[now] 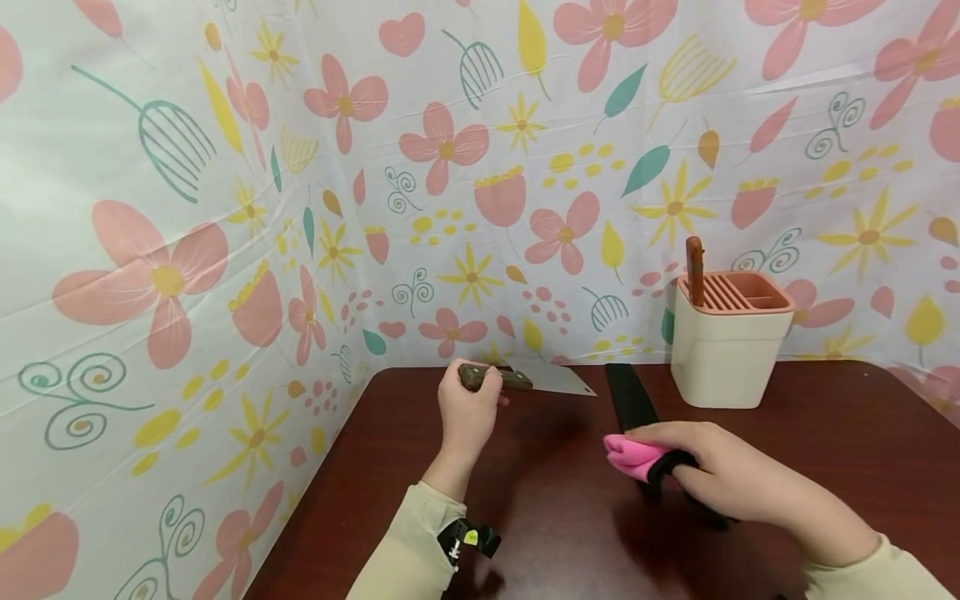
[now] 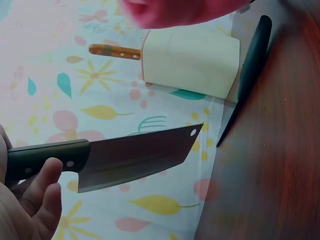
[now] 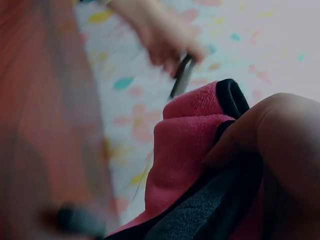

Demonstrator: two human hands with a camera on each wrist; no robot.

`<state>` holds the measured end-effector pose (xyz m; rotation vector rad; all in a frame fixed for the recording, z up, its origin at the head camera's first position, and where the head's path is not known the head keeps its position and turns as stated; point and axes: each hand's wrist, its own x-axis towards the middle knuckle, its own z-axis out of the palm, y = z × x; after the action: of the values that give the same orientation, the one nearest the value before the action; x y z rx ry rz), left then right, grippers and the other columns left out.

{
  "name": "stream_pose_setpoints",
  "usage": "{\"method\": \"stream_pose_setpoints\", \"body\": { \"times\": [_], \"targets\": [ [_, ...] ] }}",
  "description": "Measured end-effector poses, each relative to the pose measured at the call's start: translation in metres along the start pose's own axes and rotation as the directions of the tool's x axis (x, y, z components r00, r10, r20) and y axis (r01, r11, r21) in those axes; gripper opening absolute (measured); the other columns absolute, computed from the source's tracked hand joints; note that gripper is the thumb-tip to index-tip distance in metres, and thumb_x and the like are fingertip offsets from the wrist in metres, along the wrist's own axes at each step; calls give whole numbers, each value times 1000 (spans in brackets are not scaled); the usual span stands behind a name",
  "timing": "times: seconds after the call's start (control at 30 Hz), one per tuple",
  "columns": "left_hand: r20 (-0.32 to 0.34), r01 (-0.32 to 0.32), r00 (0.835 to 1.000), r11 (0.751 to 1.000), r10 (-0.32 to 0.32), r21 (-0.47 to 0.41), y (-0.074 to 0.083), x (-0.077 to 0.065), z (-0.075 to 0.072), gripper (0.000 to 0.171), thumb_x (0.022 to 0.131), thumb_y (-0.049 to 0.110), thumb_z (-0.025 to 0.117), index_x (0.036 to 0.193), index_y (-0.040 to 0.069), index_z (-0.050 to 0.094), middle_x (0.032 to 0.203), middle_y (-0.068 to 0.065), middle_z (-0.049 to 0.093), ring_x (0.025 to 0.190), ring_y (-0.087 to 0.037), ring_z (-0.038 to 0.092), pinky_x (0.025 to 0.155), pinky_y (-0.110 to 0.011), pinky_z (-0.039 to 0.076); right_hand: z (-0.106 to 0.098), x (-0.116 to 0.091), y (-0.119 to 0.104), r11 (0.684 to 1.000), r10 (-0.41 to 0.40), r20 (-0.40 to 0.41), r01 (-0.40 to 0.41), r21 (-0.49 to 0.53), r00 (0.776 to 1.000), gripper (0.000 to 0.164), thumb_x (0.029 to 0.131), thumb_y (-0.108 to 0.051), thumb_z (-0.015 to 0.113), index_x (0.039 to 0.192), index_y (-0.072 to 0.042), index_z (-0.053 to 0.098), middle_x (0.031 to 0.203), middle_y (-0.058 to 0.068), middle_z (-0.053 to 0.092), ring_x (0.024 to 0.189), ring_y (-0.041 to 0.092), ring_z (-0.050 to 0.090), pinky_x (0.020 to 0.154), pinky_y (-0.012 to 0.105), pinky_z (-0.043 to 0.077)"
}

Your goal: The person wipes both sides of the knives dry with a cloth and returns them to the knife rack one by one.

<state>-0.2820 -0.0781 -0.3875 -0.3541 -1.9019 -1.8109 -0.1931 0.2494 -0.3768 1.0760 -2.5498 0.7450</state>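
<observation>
My left hand (image 1: 467, 408) grips the dark handle of a broad-bladed kitchen knife (image 1: 553, 377), held above the far left part of the table. Its blade points right and has a small hole near the tip corner, clear on the knife (image 2: 135, 160) in the left wrist view. My right hand (image 1: 723, 467) holds a folded pink cloth with dark edging (image 1: 633, 457), pinched between thumb and fingers. Under that hand and cloth lies a long black knife-shaped object (image 1: 632, 396), partly hidden. Cloth (image 3: 187, 135) and knife are apart.
A cream knife block (image 1: 727, 358) with a slotted orange top stands at the back right of the dark red table (image 1: 555, 500). One wooden-handled knife (image 1: 695, 271) stands in its left side. A flower-patterned sheet (image 1: 480, 167) hangs behind and to the left.
</observation>
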Motion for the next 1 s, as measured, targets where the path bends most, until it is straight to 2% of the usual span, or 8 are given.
{"method": "stream_pose_setpoints", "body": {
  "times": [0.1, 0.23, 0.33, 0.47, 0.63, 0.77, 0.93, 1.0],
  "targets": [
    [-3, -38, 999, 999, 38, 9, 0, 0, 1, 10, 95, 17, 67, 97, 8, 61, 75, -10, 69, 59, -39, 69, 51, -39, 57, 0, -19, 21, 996, 34, 1, -34, -79, 999, 68, 77, 12, 66, 132, -29, 68, 118, -18, 70, 102, -7, 63, 81, 17, 52],
    [-3, -69, 998, 997, 69, 24, 2, 0, 3, 10, 96, 16, 65, 95, 10, 57, 68, -7, 64, 58, -47, 64, 50, -36, 56, -2, -44, 49, 985, 87, 0, -86, -152, 996, 63, 77, 8, 71, 128, -28, 70, 116, -18, 71, 101, -8, 62, 78, 18, 53],
    [4, -86, 996, 996, 86, 35, 5, 1, 5, 11, 97, 17, 63, 95, 10, 55, 67, -5, 59, 53, -36, 60, 48, -34, 52, -5, -59, 66, 956, 143, -22, -144, -254, 989, 61, 73, 7, 74, 125, -27, 72, 114, -17, 71, 100, -8, 63, 78, 21, 54],
    [-3, -98, 995, 994, 99, 55, 9, 2, 10, 12, 97, 18, 61, 96, 9, 54, 66, -2, 53, 48, -16, 48, 46, -29, 44, -6, -76, 80, 899, 205, -25, -199, -390, 978, 58, 72, 4, 75, 125, -20, 72, 117, -9, 72, 102, 7, 69, 83, 33, 58],
    [1, -112, 994, 989, 113, 95, 12, 6, 16, 15, 98, 21, 60, 92, 10, 51, 60, 1, 46, 46, -13, 39, 44, -27, 37, -1, -93, 87, 862, 267, -9, -243, -444, 964, 64, 75, 3, 74, 132, -25, 68, 126, 2, 71, 109, 27, 72, 85, 45, 59],
    [42, -158, 987, 980, 154, 124, 16, 13, 22, 19, 99, 24, 57, 89, 11, 47, 58, 2, 42, 45, -14, 35, 43, -27, 33, 5, -102, 90, 872, 311, 51, -264, -412, 949, 66, 77, -2, 75, 137, -27, 65, 131, 8, 70, 113, 30, 71, 84, 45, 59],
    [109, -213, 974, 967, 198, 142, 24, 24, 29, 21, 99, 27, 54, 89, 12, 43, 59, 2, 39, 45, -15, 33, 43, -27, 32, 11, -110, 90, 898, 333, 135, -270, -347, 933, 67, 77, -27, 85, 139, -15, 64, 139, 15, 64, 120, 35, 66, 87, 34, 57],
    [142, -226, 968, 964, 206, 143, 29, 29, 31, 20, 99, 28, 53, 89, 13, 43, 58, 2, 39, 44, -15, 33, 42, -27, 32, 14, -113, 86, 910, 321, 125, -269, -317, 939, 75, 75, -38, 87, 142, -15, 62, 143, 19, 61, 125, 41, 61, 92, 46, 55]
  ]
}}
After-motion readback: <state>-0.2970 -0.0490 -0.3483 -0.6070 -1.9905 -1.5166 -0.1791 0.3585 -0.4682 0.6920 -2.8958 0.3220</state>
